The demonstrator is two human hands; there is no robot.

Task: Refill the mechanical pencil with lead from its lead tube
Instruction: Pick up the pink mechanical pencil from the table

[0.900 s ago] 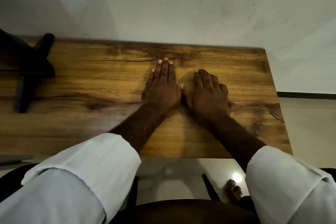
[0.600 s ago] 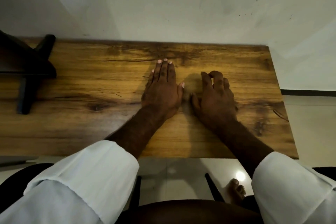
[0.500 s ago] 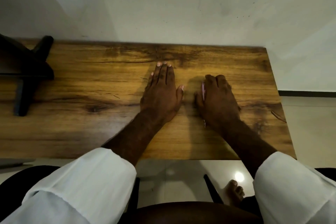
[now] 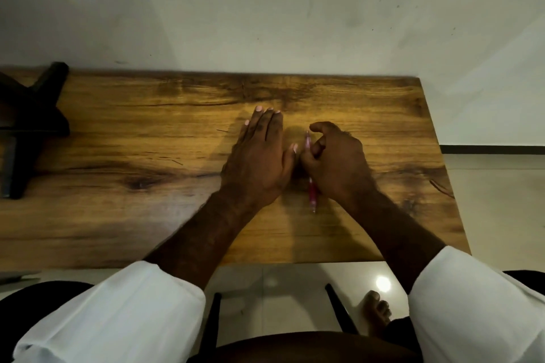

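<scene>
Left hand: the left hand (image 4: 259, 156) is laid flat, palm down, on the table (image 4: 118, 215). The fingers are kept straight and close together and are pointed at the far edge. Nothing is held in it.
Left thumb: it is spread towards the other hand, and its tip is seen just beside the pencil.
Right hand: the right hand (image 4: 336, 162) is curled, and the mechanical pencil (image 4: 312, 194) is grasped in it about the middle of the barrel. The forefinger is arched over the far end.
Mechanical pencil: a pink-red barrel is seen between the two hands, set roughly from far to near. Its far end is shown above the knuckles and its pale tip is pointed towards the person. Whether the tip is resting on the wood or held just over it cannot be told.
Table: a brown wooden top with dark grain is set against a pale wall (image 4: 265, 9).
Thin dark line: a thin dark line (image 4: 222, 130) is seen on the wood just left of the left hand. What it is cannot be told.
Black object: a black object (image 4: 32, 124) is placed at the table's far left, well apart from the hands.
Sleeves: a white left sleeve (image 4: 118, 312) and a white right sleeve (image 4: 477, 298) are rolled back from the forearms.
Floor: pale floor (image 4: 265, 283) is seen under the near edge, with a bare foot (image 4: 376, 309) rested on it.
</scene>
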